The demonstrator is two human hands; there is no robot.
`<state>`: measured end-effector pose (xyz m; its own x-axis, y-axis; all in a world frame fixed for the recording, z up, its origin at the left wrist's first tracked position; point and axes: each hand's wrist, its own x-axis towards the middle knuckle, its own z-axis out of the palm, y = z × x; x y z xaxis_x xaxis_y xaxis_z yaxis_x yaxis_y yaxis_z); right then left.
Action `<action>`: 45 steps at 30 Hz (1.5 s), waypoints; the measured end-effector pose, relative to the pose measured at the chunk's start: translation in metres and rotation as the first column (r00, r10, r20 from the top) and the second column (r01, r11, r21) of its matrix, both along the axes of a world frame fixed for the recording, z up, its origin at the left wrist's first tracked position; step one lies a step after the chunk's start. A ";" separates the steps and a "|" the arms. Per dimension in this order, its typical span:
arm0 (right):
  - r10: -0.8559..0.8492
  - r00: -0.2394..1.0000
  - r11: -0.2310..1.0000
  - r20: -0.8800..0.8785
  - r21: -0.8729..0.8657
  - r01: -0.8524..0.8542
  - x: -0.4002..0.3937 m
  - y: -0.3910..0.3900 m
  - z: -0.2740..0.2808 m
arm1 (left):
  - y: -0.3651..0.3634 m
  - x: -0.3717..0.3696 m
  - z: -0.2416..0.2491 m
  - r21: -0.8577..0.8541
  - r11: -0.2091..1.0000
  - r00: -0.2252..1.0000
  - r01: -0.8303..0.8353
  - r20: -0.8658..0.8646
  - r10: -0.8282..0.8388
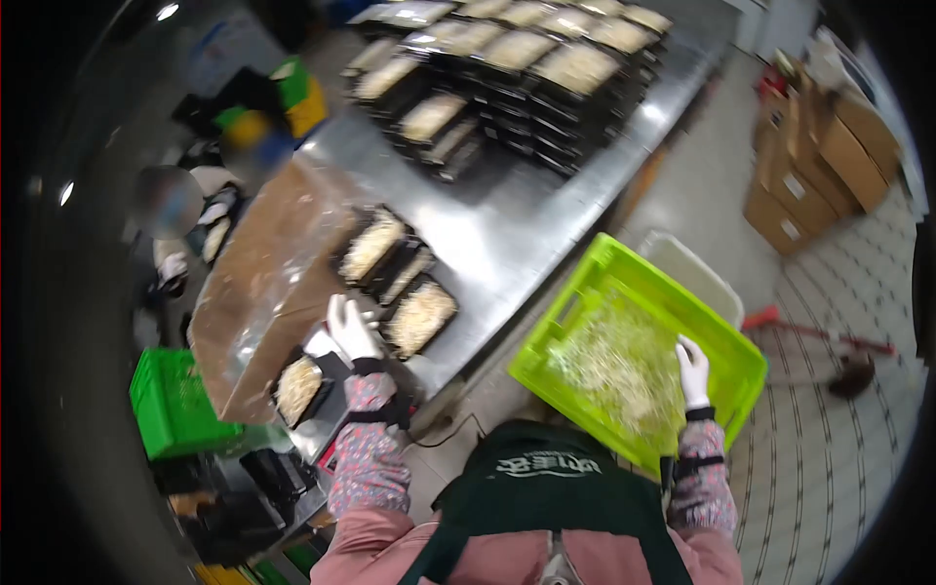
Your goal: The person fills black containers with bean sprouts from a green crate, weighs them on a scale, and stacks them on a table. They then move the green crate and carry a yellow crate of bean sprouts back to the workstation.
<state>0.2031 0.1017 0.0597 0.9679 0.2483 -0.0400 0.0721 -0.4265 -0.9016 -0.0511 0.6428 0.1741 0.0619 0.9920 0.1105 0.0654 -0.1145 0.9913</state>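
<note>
White gloves cover both my hands. My left hand (pixel 353 330) is open, fingers stretched out, between a black tray of pale sprouts (pixel 298 390) on its left and another filled black tray (pixel 421 318) at its right. The left tray rests on a dark flat surface (pixel 334 370) with a light edge. Over the right side of a lime-green crate (pixel 554 336), my right hand (pixel 692 372) hangs with its fingers loosely extended and nothing visible in them. A loose heap of sprouts (pixel 624 366) lies in the crate.
Stacks of filled black trays (pixel 575 73) stand on the steel table (pixel 439 229). A brown sheet under clear plastic (pixel 273 263) lies at the left, near a green crate (pixel 175 400). Flattened cardboard (pixel 814 161) and a red-handled tool (pixel 829 336) are at right. Blurred people (pixel 210 210) are beyond.
</note>
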 end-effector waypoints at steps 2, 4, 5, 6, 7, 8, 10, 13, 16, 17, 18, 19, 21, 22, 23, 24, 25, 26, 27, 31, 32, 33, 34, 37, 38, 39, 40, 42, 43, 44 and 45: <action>-0.343 0.907 0.933 -0.243 0.028 0.360 -0.008 -0.056 -0.060 | -0.042 0.004 0.003 -0.033 0.968 0.969 0.247 0.015 -0.247; -0.574 0.715 0.797 -0.398 -0.072 0.600 -0.026 -0.112 -0.126 | -0.073 0.003 -0.014 -0.115 0.914 0.915 0.388 -0.071 -0.398; -0.639 0.669 0.765 -0.380 -0.227 0.602 -0.038 -0.141 -0.168 | -0.096 0.007 -0.011 -0.156 0.896 0.892 0.416 -0.119 -0.436; -0.690 0.627 0.723 -0.361 -0.373 0.581 -0.054 -0.166 -0.197 | -0.100 0.001 -0.029 -0.215 0.851 0.850 0.479 -0.127 -0.511; -0.689 0.572 0.721 -0.445 -0.507 0.473 -0.063 -0.174 -0.202 | -0.110 0.001 -0.035 -0.290 0.805 0.830 0.517 -0.062 -0.555; -0.698 0.556 0.713 -0.451 -0.515 0.476 -0.074 -0.174 -0.213 | -0.120 0.001 -0.042 -0.358 0.755 0.809 0.550 0.004 -0.587; -0.714 0.586 0.689 -0.383 -0.535 0.490 -0.093 -0.145 -0.233 | -0.136 0.002 -0.049 -0.425 0.690 0.727 0.586 -0.100 -0.679; -0.639 0.515 0.757 -0.572 -0.589 0.284 -0.083 -0.038 -0.207 | -0.160 0.008 -0.052 -0.433 0.639 0.668 0.636 -0.106 -0.737; -0.329 0.739 0.921 -0.587 -0.374 0.112 -0.090 0.072 -0.210 | -0.169 0.010 -0.055 -0.481 0.631 0.680 0.609 -0.095 -0.727; -0.193 0.770 0.978 -0.609 -0.182 0.101 -0.090 0.094 -0.201 | -0.170 0.009 -0.055 -0.478 0.639 0.686 0.602 -0.099 -0.721; -0.180 0.768 0.980 -0.614 -0.177 0.088 -0.085 0.098 -0.188 | -0.171 0.005 -0.055 -0.477 0.647 0.696 0.594 -0.098 -0.711; -0.108 0.818 0.994 -0.565 -0.088 0.071 -0.074 0.103 -0.168 | -0.170 0.001 -0.054 -0.478 0.655 0.705 0.585 -0.098 -0.702; -0.075 0.892 0.996 -0.446 -0.071 0.048 -0.050 0.100 -0.151 | -0.166 -0.014 -0.055 -0.475 0.692 0.730 0.543 -0.140 -0.669; -0.104 0.920 0.988 -0.377 -0.142 0.053 -0.034 0.078 -0.155 | -0.165 -0.021 -0.057 -0.469 0.720 0.747 0.512 -0.171 -0.643; -0.183 0.944 0.969 -0.276 -0.216 0.125 -0.018 0.052 -0.175 | -0.162 -0.031 -0.061 -0.473 0.736 0.765 0.485 -0.178 -0.619; -0.249 0.954 0.941 -0.165 -0.275 0.198 -0.002 0.027 -0.196 | -0.162 -0.042 -0.063 -0.479 0.746 0.782 0.463 -0.176 -0.598; -0.359 0.921 0.863 -0.151 -0.429 0.267 0.012 0.006 -0.203 | -0.164 -0.048 -0.063 -0.494 0.753 0.796 0.434 -0.182 -0.578; -0.462 0.879 0.757 -0.119 -0.569 0.321 0.022 -0.002 -0.204 | -0.166 -0.054 -0.061 -0.508 0.760 0.808 0.405 -0.191 -0.558; -0.507 0.844 0.709 -0.174 -0.641 0.293 0.030 0.004 -0.191 | -0.167 -0.061 -0.062 -0.508 0.766 0.818 0.394 -0.187 -0.544; -0.367 0.867 0.663 -0.338 -0.748 -0.011 0.039 0.089 -0.164 | -0.174 -0.067 -0.051 -0.506 0.826 0.877 0.249 -0.245 -0.414; -0.291 0.888 0.660 -0.356 -0.747 -0.083 0.033 0.118 -0.157 | -0.172 -0.068 -0.046 -0.535 0.819 0.874 0.207 -0.276 -0.401; -0.167 0.927 0.662 -0.335 -0.735 -0.147 0.018 0.144 -0.164 | -0.171 -0.067 -0.043 -0.499 0.838 0.886 0.219 -0.258 -0.385; -0.116 0.929 0.691 -0.350 -0.701 -0.178 -0.001 0.162 -0.160 | -0.170 -0.067 -0.042 -0.450 0.864 0.899 0.226 -0.245 -0.363; 0.538 0.773 0.419 -0.337 -0.689 -0.592 -0.056 0.186 -0.136 | -0.157 -0.073 -0.047 -0.436 0.880 0.931 0.186 -0.207 -0.300; 0.671 0.655 0.285 -0.347 -0.695 -0.660 -0.069 0.177 -0.130 | -0.155 -0.070 -0.046 -0.457 0.874 0.946 0.164 -0.179 -0.271; 0.776 0.581 0.234 -0.245 -0.744 -0.626 -0.079 0.163 -0.149 | -0.153 -0.069 -0.044 -0.457 0.874 0.948 0.166 -0.171 -0.269; 0.859 0.490 0.192 -0.148 -0.794 -0.577 -0.082 0.142 -0.176 | -0.151 -0.068 -0.043 -0.462 0.870 0.949 0.172 -0.159 -0.272; 0.918 0.397 0.255 -0.004 -0.761 -0.597 -0.073 0.094 -0.207 | -0.150 -0.066 -0.041 -0.472 0.867 0.956 0.158 -0.146 -0.254; 0.903 0.427 0.257 -0.046 -0.738 -0.623 -0.062 0.079 -0.187 | -0.149 -0.067 -0.043 -0.467 0.871 0.963 0.155 -0.124 -0.238; 0.885 0.457 0.260 -0.092 -0.716 -0.648 -0.050 0.063 -0.166 | -0.146 -0.068 -0.047 -0.463 0.872 0.969 0.155 -0.101 -0.226; 0.824 0.551 0.330 -0.132 -0.678 -0.657 -0.039 0.046 -0.175 | -0.145 -0.069 -0.047 -0.459 0.873 0.965 0.162 -0.110 -0.236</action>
